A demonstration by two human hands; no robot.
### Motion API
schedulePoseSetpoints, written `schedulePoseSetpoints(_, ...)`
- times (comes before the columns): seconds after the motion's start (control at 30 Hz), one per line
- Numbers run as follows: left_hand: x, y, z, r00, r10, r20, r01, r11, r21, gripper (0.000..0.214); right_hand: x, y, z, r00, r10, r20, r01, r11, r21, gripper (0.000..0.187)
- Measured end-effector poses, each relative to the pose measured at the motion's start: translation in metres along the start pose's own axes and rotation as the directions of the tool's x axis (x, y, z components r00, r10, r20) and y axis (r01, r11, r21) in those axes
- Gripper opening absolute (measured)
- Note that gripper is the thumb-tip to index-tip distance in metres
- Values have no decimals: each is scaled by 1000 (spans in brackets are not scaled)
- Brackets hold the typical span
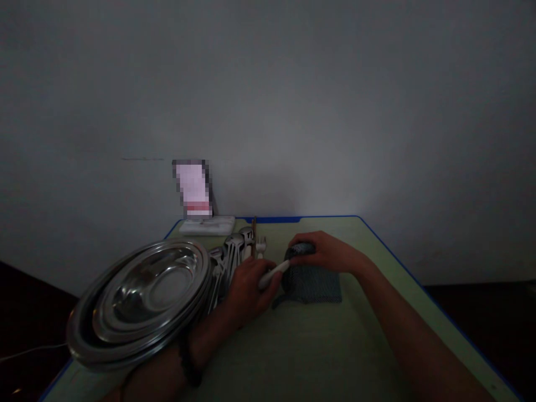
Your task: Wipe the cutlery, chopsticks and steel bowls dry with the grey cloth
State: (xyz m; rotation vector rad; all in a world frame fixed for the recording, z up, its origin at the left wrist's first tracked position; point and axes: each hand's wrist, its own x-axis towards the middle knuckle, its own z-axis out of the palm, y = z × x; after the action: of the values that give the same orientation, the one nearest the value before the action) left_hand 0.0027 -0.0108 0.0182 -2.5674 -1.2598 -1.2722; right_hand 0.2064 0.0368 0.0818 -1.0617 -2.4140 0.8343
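Observation:
My left hand [251, 283] is closed around a utensil's pale, white handle [274, 274], which slants up to the right. The utensil's other end is hidden at the cloth and my right fingers, so its kind does not show. My right hand [320, 249] pinches a bunched part of a grey knitted cloth [316, 286] at the tip of that handle. The rest of the cloth lies flat on the table below my right hand. Just beyond my left hand lies a white fork [261, 245], tines pointing away.
Stacked steel basins [157, 290] fill the table's left side. Several metal spoons [234, 243] and wooden chopsticks [253, 229] lie between them and my hands. A lit phone [193, 187] leans at the back by a white marbled block [209, 225]. Behind the pale green table [314, 352] rises a wall.

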Motion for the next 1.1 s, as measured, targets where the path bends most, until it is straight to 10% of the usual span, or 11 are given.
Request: schedulePoseSetpoints(1.1,-1,-1,1,1000,1,-2,-1,1000,9,16,-2,-1,-2,999,-38,0,38,999,12,19)
